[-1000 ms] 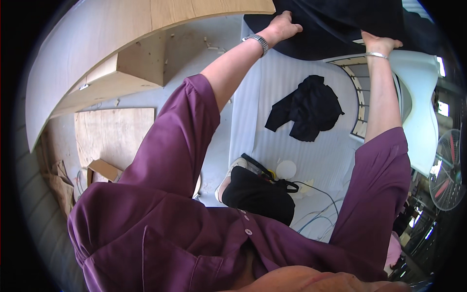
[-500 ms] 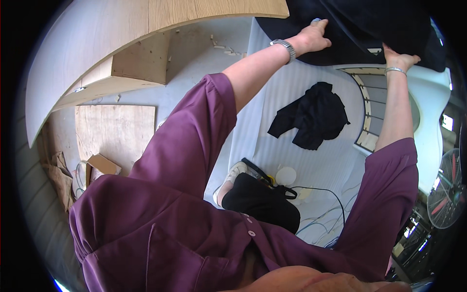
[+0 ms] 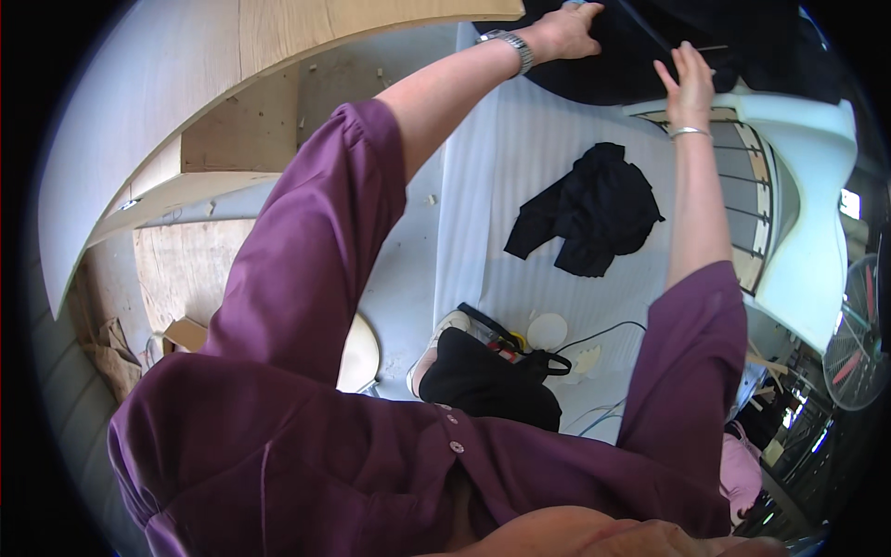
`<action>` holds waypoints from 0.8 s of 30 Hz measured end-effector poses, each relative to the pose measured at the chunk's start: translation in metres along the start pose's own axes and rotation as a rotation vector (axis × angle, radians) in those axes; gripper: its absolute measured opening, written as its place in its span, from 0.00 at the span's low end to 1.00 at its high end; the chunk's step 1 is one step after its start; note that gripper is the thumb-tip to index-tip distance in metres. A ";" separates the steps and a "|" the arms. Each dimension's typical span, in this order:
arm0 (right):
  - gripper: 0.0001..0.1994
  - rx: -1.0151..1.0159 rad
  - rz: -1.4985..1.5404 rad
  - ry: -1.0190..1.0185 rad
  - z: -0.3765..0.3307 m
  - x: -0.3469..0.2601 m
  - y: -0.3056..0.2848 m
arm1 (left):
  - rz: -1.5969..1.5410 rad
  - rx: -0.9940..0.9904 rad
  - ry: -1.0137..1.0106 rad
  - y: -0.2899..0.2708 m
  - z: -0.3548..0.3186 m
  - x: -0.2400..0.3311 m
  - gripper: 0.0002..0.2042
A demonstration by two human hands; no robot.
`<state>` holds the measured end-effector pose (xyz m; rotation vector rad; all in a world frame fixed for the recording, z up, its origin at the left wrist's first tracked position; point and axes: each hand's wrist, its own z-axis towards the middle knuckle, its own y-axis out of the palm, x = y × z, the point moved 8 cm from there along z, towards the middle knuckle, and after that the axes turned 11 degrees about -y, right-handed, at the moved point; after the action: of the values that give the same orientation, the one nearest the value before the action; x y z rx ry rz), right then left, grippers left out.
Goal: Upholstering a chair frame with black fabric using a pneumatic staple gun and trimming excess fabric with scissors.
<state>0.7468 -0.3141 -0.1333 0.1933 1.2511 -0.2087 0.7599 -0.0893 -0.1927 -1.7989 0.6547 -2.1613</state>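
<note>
A large piece of black cloth (image 3: 617, 70) spreads across the top edge of the view. On it lies my left hand (image 3: 564, 35), its fingers stretched and the thumb apart. A small pale-blue spot shows by its fingertips, too small to name. My right hand (image 3: 689, 88) is over the cloth's near edge, fingers extended and apart, holding nothing. Beneath that hand and to its right is a curved frame (image 3: 763, 176) with dark crosswise bars and pale padding (image 3: 821, 223). A crumpled black garment (image 3: 608, 209) lies on the white sheeting below, between my arms.
A curved wooden panel (image 3: 186, 60) fills the upper left, with a plywood box (image 3: 241, 130) under it. A plywood sheet (image 3: 186, 269) lies lower left. Near my foot are a white disc (image 3: 547, 330) and a black cable (image 3: 603, 331). A fan (image 3: 856, 343) stands at the right.
My right hand has come off the cloth's edge and moved left, its fingers now straight. My left hand has shifted up and left. The view has turned slightly, showing a round pale seat.
</note>
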 end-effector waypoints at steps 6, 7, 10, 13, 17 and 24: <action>0.21 -0.032 -0.054 0.368 -0.019 0.021 0.007 | 0.099 0.049 0.081 -0.025 -0.033 0.070 0.36; 0.26 -0.085 -0.035 0.411 -0.027 0.028 0.019 | 0.105 0.060 0.071 -0.032 -0.039 0.074 0.33; 0.47 0.081 0.210 0.594 -0.043 0.041 0.049 | 0.099 0.153 0.100 -0.048 -0.065 0.061 0.26; 0.60 0.339 0.488 0.667 -0.023 0.049 0.038 | 0.088 -0.097 0.076 -0.019 -0.095 0.044 0.24; 0.61 0.315 0.602 0.862 -0.017 0.065 0.060 | 0.156 -0.406 -0.142 0.013 -0.132 0.008 0.26; 0.52 0.477 0.561 0.875 0.031 0.107 0.058 | 0.163 -0.556 -0.156 0.034 -0.150 -0.004 0.28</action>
<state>0.8224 -0.2716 -0.2241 1.1238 1.9309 0.0907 0.6117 -0.0909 -0.2329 -2.0490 1.4135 -1.8206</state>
